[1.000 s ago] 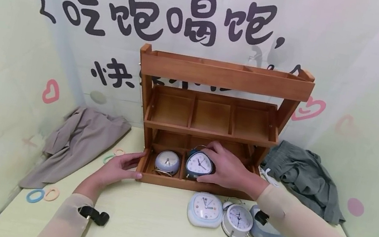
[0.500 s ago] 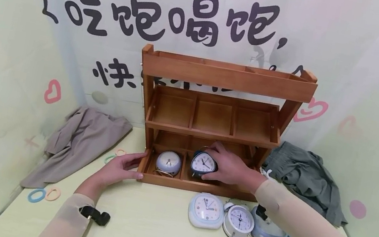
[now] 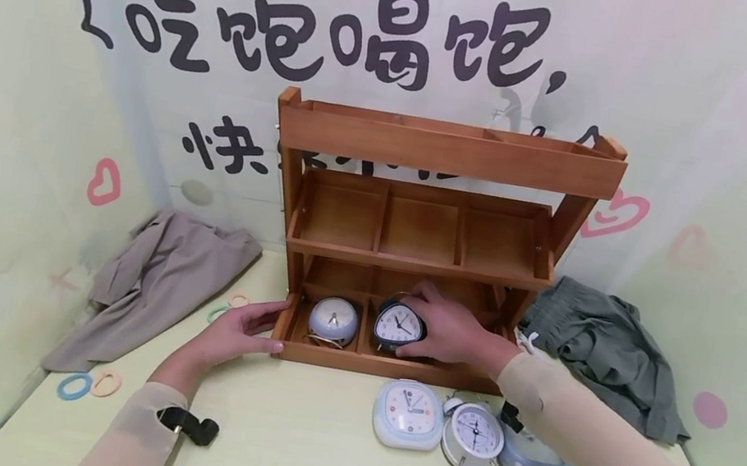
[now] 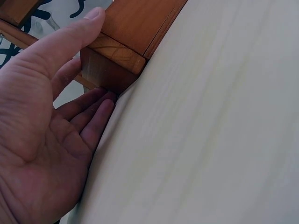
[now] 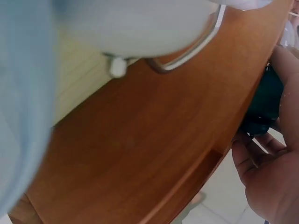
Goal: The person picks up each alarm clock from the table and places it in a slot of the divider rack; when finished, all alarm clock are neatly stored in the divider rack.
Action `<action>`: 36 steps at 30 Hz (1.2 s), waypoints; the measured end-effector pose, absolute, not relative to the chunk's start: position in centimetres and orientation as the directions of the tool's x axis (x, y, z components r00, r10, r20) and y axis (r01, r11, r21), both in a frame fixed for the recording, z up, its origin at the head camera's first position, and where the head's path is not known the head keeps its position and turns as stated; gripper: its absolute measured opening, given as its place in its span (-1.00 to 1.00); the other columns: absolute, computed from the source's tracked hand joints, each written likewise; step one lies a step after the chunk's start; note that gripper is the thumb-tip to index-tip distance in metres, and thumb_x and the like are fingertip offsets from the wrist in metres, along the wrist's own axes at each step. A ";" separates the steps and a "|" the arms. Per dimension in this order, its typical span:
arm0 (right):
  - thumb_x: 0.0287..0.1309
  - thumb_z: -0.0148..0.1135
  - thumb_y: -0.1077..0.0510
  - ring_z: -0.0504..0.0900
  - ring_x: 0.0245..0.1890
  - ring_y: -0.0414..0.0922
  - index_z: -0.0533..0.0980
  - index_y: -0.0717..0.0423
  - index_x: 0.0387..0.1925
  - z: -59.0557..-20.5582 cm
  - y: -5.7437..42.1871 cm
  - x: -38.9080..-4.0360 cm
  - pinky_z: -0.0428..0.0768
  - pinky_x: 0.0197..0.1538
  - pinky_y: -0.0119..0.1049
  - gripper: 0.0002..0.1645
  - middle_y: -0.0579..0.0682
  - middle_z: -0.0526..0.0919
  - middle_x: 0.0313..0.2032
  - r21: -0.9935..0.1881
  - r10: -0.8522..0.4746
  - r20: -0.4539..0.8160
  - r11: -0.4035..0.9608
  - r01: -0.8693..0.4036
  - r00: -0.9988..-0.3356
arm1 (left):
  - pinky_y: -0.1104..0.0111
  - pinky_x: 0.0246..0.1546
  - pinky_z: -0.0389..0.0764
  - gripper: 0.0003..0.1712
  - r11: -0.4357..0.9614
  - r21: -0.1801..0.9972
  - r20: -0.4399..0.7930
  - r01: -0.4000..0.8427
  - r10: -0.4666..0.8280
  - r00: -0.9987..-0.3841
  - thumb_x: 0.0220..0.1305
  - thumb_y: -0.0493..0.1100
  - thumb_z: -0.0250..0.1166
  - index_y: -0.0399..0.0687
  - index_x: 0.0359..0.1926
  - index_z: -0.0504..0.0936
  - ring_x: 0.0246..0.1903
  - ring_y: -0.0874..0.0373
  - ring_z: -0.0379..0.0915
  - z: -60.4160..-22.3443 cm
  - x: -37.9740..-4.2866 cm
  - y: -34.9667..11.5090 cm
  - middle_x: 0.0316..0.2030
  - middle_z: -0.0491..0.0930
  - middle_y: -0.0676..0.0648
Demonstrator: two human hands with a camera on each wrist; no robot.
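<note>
A wooden tiered shelf (image 3: 448, 153) stands against the back, its lowest tray split into compartments. My left hand (image 3: 231, 335) holds that tray's left end, thumb at the front corner and fingers along the side, as the left wrist view shows on the wooden corner (image 4: 122, 60). In the left compartment sits a small round blue alarm clock (image 3: 333, 320). My right hand (image 3: 450, 330) grips a dark rounded-triangle alarm clock (image 3: 399, 326) by its right side, in the middle compartment. Its dark green body (image 5: 265, 100) shows partly between the fingers in the right wrist view.
Before the shelf stand a pale blue clock (image 3: 409, 414), a white twin-bell alarm clock (image 3: 473, 441) and a blue clock (image 3: 532, 458) partly behind my right sleeve. Cloths lie left (image 3: 161, 287) and right (image 3: 610, 354). Rings (image 3: 75, 386) lie at left.
My right hand shifted the dark clock slightly right, away from the divider, then stayed nearly still. My left hand keeps its place on the shelf.
</note>
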State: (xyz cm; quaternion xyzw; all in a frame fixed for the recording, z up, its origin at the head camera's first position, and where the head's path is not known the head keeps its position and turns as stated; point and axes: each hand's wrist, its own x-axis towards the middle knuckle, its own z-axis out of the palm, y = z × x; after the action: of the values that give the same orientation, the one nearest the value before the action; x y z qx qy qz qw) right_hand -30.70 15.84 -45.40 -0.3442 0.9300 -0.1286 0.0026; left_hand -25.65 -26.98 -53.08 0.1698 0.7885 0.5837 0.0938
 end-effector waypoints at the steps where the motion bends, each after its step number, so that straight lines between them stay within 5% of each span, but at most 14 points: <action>1: 0.12 0.72 -0.36 0.60 0.06 -0.06 0.56 0.05 0.50 -45.4 15.9 -30.7 0.77 0.19 -0.06 0.06 0.06 0.44 0.30 -0.240 -0.644 0.083 0.728 -0.642 -0.761 | 0.01 0.62 0.32 -0.03 0.262 0.952 0.050 0.158 0.375 -0.926 0.36 -0.19 0.64 -0.05 0.69 0.40 0.60 -0.25 0.29 -53.1 -25.7 -26.9 0.67 0.32 -0.13; 19: 0.22 0.53 -0.54 0.58 0.17 0.00 0.40 -0.06 0.67 -46.1 16.2 -31.0 0.71 0.31 0.01 0.18 0.07 0.46 0.33 -0.148 -0.656 0.006 0.746 -0.649 -0.755 | 0.00 0.62 0.31 -0.04 0.270 0.951 0.045 0.153 0.369 -0.928 0.37 -0.19 0.63 -0.05 0.69 0.40 0.61 -0.25 0.29 -53.2 -25.7 -26.8 0.66 0.33 -0.13; 36: 0.27 0.53 -0.49 0.56 0.35 0.03 0.37 -0.01 0.68 -43.1 18.7 -27.1 0.66 0.43 0.13 0.17 0.07 0.47 0.46 -0.361 -0.621 -0.016 0.734 -0.575 -0.783 | 0.02 0.61 0.32 -0.04 0.258 0.955 0.043 0.147 0.371 -0.928 0.38 -0.18 0.63 -0.04 0.69 0.40 0.62 -0.27 0.25 -53.1 -25.6 -26.9 0.67 0.31 -0.15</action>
State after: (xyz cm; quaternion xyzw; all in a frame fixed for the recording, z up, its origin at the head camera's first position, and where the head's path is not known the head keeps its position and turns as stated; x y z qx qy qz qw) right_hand -27.14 18.72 -43.06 -0.3220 0.9288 -0.1706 0.0677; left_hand -25.62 -26.92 -53.06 0.1646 0.7874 0.5864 0.0955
